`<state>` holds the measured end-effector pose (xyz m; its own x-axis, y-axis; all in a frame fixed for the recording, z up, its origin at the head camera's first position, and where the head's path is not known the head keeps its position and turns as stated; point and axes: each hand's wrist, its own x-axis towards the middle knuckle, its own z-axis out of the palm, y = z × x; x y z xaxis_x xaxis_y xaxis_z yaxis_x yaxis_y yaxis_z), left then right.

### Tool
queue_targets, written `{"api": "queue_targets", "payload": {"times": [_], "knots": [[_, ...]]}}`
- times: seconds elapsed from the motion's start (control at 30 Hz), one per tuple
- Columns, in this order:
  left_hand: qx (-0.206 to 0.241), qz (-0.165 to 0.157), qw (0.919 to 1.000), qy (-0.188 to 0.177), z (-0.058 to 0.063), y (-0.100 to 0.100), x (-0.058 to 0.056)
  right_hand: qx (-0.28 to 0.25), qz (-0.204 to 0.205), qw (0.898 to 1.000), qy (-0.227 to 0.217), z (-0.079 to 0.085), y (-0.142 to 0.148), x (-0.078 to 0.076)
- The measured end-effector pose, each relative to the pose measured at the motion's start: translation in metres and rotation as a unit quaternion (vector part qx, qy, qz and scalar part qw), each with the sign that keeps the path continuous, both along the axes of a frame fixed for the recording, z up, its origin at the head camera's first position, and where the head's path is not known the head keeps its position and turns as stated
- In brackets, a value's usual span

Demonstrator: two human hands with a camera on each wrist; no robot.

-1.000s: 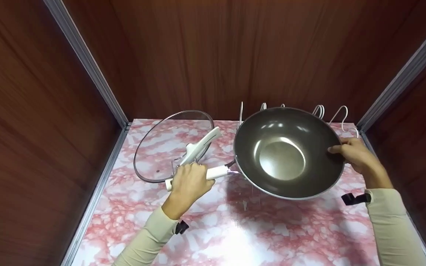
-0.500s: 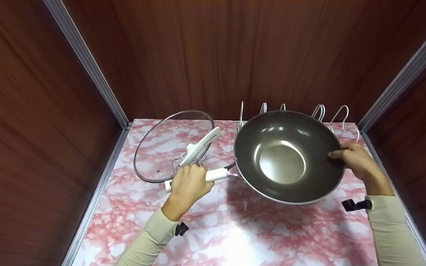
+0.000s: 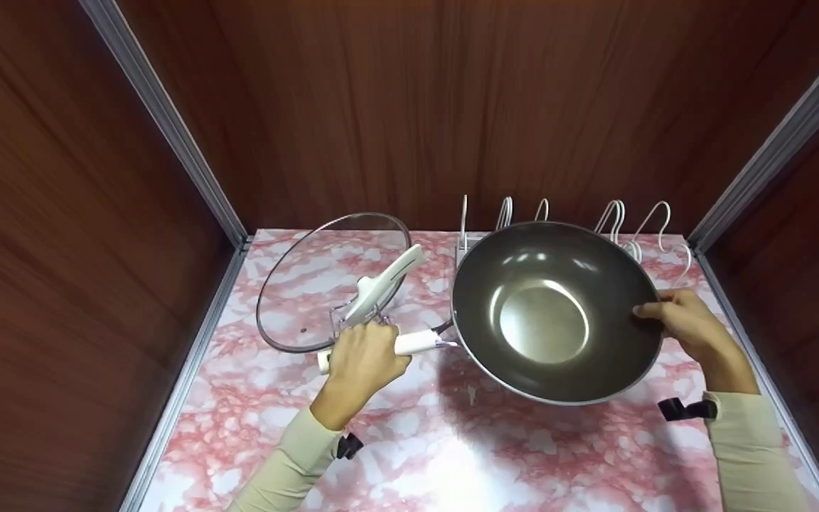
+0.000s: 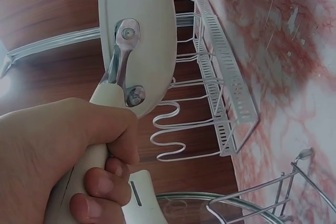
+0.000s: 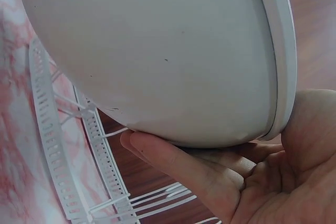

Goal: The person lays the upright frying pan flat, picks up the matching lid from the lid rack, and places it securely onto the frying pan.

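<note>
A wok (image 3: 544, 320) with a dark inside and cream outside is held up over the table between both hands. My left hand (image 3: 365, 359) grips its cream handle (image 3: 416, 343), fingers curled round it. On the far side, my right hand (image 3: 694, 327) holds the rim, thumb on the inside and fingers under the wall, as the cream underside (image 5: 157, 51) in the right wrist view shows. Behind the wok stands a white wire rack (image 4: 231, 87), mostly hidden by it in the head view.
Left of the wok, a glass lid (image 3: 296, 284) with a cream handle (image 3: 384, 281) leans upright in a small metal stand (image 4: 262, 192), close to my left hand. Brown wood panels (image 3: 409, 114) enclose the back and sides of the pink marbled table (image 3: 239, 419).
The wok's bowl has come slightly down in the head view, toward me, with my right hand moving along. More of the rack's wires show behind it. My left hand has hardly moved.
</note>
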<state>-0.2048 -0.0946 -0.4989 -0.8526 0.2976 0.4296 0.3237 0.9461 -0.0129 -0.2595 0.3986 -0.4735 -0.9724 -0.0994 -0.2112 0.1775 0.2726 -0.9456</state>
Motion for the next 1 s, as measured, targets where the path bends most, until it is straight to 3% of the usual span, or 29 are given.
{"api": "queue_targets", "payload": {"times": [0.7, 1.0], "knots": [[-0.012, 0.001, 0.9999, -0.008, -0.017, 0.002, 0.003, 0.002, -0.002, 1.000, -0.009, -0.023, 0.005, 0.016], [0.002, -0.007, 0.9998, -0.016, -0.025, -0.001, 0.006, -0.001, -0.006, 1.000, -0.014, -0.035, 0.004, 0.021]]}}
